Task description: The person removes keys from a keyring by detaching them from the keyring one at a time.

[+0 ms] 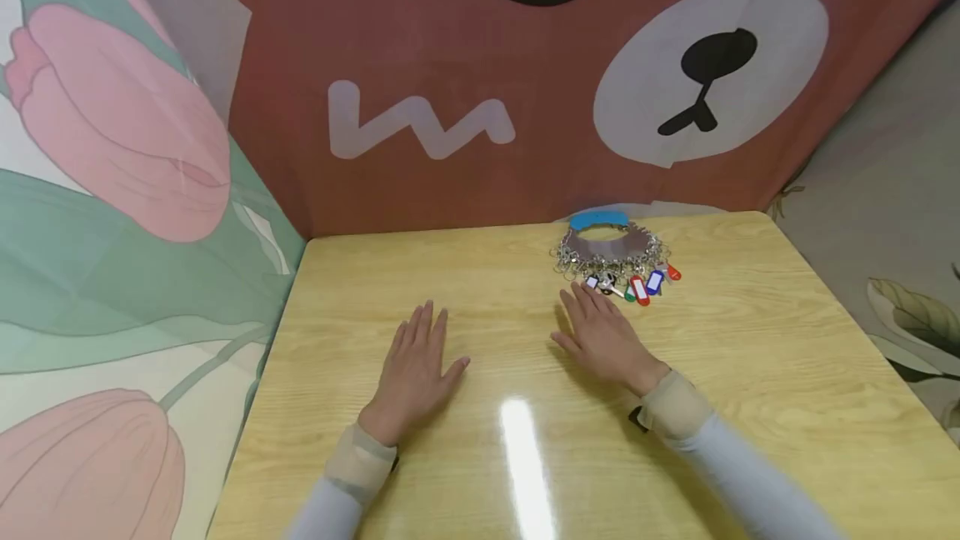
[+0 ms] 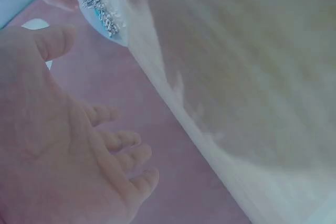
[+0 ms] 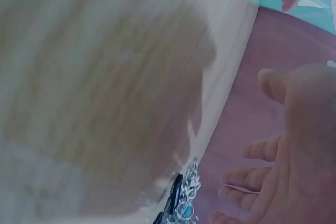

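Observation:
My left hand (image 1: 412,377) is held palm down over the left half of the wooden table (image 1: 360,273), fingers straight and thumb spread, holding nothing. To the right, my right hand (image 1: 603,340) is likewise flat with straight fingers, its fingertips right at the near side of a looped bunch of metal key rings (image 1: 609,252). A blue strip (image 1: 598,220) forms the loop's far side. Along its near edge lie a red key tag (image 1: 640,291), a blue key tag (image 1: 655,282), another red tag (image 1: 674,272), a green tag partly covered, and a silver key. The right wrist view shows the rings (image 3: 188,195) beyond the fingers.
Behind the table's far edge hangs a reddish-brown cloth (image 1: 420,190) with a cartoon face. A floral cloth (image 1: 112,298) covers the left side, and a grey leaf-patterned one (image 1: 892,215) the right. A bright light reflection (image 1: 525,465) lies on the tabletop between the forearms.

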The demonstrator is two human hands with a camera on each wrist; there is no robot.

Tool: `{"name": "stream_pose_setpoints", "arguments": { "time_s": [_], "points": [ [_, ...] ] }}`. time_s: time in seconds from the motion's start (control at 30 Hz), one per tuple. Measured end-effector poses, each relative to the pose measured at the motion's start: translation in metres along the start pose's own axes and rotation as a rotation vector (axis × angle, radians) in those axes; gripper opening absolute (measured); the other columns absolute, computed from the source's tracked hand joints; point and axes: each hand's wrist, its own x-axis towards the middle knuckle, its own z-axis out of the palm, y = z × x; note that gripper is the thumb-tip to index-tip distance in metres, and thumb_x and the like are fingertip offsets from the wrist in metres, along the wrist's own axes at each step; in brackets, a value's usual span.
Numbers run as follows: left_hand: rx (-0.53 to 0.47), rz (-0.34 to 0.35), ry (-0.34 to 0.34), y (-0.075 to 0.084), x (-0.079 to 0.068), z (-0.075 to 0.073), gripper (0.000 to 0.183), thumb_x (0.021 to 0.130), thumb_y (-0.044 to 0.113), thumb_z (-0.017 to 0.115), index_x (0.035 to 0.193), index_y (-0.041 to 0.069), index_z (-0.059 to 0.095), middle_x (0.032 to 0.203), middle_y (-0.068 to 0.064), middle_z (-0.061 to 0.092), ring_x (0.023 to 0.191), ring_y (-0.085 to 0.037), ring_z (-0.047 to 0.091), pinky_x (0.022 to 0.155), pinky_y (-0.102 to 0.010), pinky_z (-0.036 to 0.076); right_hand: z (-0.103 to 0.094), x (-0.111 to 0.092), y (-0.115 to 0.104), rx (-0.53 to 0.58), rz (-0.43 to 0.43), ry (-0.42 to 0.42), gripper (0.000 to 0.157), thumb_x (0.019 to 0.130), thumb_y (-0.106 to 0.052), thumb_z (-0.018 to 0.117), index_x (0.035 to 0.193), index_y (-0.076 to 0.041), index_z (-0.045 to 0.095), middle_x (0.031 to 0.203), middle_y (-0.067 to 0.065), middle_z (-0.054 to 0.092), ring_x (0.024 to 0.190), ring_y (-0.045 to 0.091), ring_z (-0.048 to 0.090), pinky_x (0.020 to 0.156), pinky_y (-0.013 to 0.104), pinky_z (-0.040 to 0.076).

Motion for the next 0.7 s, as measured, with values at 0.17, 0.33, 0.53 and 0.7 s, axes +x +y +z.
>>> {"name": "stream_pose_setpoints", "arguments": {
  "time_s": [0.17, 0.33, 0.53, 0.7],
  "points": [
    [0.034, 0.044, -0.043, 0.005, 0.022, -0.004, 0.083, 0.108, 0.056, 0.049, 0.166, 0.001, 0.025, 0.174, -0.025, 0.014, 0.162, -0.040, 0.013, 0.132, -0.057, 0.014, -0.005, 0.011, 0.019, 0.021, 0.013, -0.036, 0.075, 0.110, -0.044, 0.055, 0.159, 0.009, 0.036, 0.163, 0.035, 0.036, 0.152, 0.051, 0.033, 0.124, 0.063, 0.031],
    [0.046, 0.078, -0.113, 0.014, 0.053, -0.007, 0.083, 0.110, 0.058, 0.044, 0.168, 0.004, 0.019, 0.176, -0.022, 0.010, 0.163, -0.037, 0.009, 0.133, -0.052, 0.009, -0.010, 0.025, 0.048, 0.045, 0.009, -0.028, 0.072, 0.110, -0.040, 0.056, 0.157, 0.011, 0.037, 0.159, 0.036, 0.040, 0.150, 0.052, 0.035, 0.123, 0.065, 0.031],
    [0.001, 0.146, -0.149, 0.032, 0.102, -0.008, 0.081, 0.110, 0.056, 0.047, 0.169, 0.009, 0.019, 0.177, -0.018, 0.012, 0.163, -0.034, 0.013, 0.133, -0.050, 0.014, -0.016, 0.043, 0.090, 0.099, 0.044, -0.077, 0.067, 0.111, -0.035, 0.057, 0.155, 0.012, 0.038, 0.156, 0.038, 0.041, 0.147, 0.054, 0.037, 0.120, 0.067, 0.033],
    [0.040, 0.200, -0.183, 0.053, 0.135, -0.005, 0.080, 0.109, 0.056, 0.047, 0.170, 0.011, 0.019, 0.177, -0.016, 0.012, 0.163, -0.032, 0.014, 0.133, -0.048, 0.016, -0.018, 0.051, 0.122, 0.118, 0.074, -0.149, 0.060, 0.112, -0.034, 0.053, 0.150, 0.012, 0.042, 0.150, 0.039, 0.043, 0.137, 0.056, 0.045, 0.110, 0.069, 0.044]
  ]
}}
